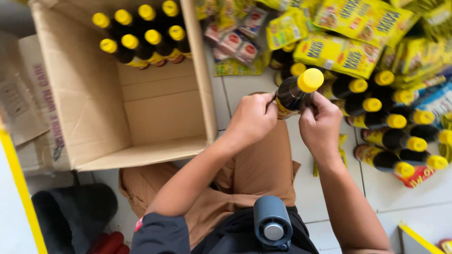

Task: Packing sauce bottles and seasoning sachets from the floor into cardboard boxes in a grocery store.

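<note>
A dark bottle with a yellow cap (295, 91) is held up in front of me, tilted with its cap toward the upper right. My left hand (252, 117) grips its lower body from the left. My right hand (321, 126) grips it from the right, fingers on the glass below the neck. An open cardboard box (141, 113) lies on the floor to the left. Several more yellow-capped dark bottles (141, 35) stand at its far end.
Several yellow-capped bottles (395, 136) lie in rows on the tiled floor at the right. Yellow packets (348, 33) and small sachets (235, 42) are heaped behind them. My knee in brown trousers (254, 174) is below my hands. A dark slipper (75, 211) lies at lower left.
</note>
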